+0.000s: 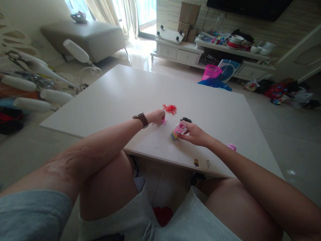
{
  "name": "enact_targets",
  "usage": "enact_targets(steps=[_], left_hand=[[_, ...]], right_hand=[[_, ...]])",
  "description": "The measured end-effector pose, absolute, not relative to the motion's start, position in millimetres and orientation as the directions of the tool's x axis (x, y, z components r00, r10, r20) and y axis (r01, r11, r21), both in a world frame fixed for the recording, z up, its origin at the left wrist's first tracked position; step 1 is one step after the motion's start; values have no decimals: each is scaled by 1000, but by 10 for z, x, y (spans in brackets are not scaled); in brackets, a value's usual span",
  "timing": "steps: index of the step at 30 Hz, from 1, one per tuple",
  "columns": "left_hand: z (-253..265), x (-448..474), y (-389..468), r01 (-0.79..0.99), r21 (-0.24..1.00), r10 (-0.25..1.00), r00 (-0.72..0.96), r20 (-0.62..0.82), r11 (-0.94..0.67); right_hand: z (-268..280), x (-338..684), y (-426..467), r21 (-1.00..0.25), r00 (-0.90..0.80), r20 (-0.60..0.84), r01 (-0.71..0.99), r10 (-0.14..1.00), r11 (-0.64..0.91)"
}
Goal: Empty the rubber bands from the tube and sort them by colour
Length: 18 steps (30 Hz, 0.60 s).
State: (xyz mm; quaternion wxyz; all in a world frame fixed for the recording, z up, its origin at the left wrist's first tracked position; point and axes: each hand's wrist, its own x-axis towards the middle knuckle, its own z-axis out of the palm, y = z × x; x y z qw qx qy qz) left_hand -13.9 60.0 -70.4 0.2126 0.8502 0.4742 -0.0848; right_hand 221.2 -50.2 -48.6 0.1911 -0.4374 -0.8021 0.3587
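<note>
My right hand (193,133) is wrapped round a small clear jar (179,128) with pink, yellow and blue colours showing in it, held tilted just over the white table. My left hand (158,117), with a watch on its wrist, reaches down to small pink pieces (164,122) on the tabletop. Its fingers are pressed together there, and what they pinch is hidden. Beyond that hand lies a loose pile of small red pieces (170,108). Behind the jar sits a pile of black pieces (186,119), partly covered by my right hand.
On the white table (140,87), a pink lid-like thing (232,147) lies beyond my right forearm. A small yellow-and-blue figure (196,162) and a little clear object (208,164) rest near the front edge. A chandelier-like frame (50,77) stands at the left.
</note>
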Motion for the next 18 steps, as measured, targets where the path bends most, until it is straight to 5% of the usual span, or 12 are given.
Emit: enact_targets(steps=[18], left_hand=[[-587,-678,968,816,270,720,578,-384,-511]], right_hand=[[-490,2221,-510,-754,-553,-13,553,833,355]])
